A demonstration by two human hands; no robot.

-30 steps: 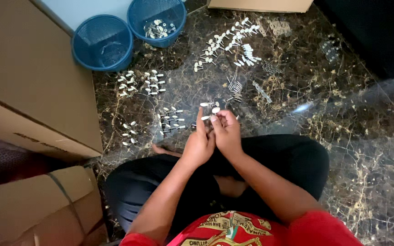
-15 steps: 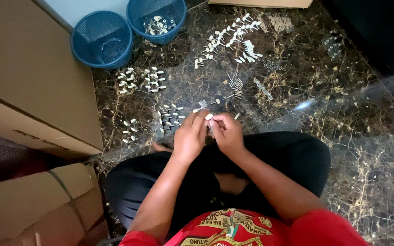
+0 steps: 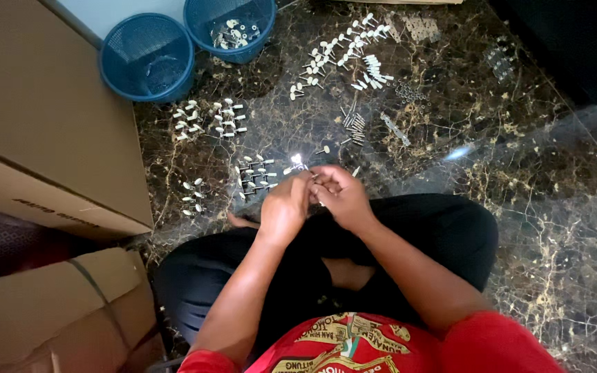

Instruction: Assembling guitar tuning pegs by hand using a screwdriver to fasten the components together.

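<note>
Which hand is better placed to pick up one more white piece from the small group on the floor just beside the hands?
Probably the left hand: that group lies on its side, nearer than the right hand.

Marble floor [image 3: 533,207] bears white pegs [image 3: 340,59], blue baskets [image 3: 148,59].

Both forearms run forward and inward from the red sleeves, elbows apart, so that they converge in a narrow V above the crossed legs [image 3: 381,242] in black trousers. The left hand [image 3: 286,206] lies knuckles up, wrist nearly straight, its fingers curled forward and pinched together at the tips. The right hand [image 3: 340,197] sits just beside it, touching it at the fingertips, with the wrist bent slightly inward and the fingers curled toward the left hand. Both hands hover just beyond the knees, closed in a pinch; what lies between the fingertips is too small to tell.
</note>
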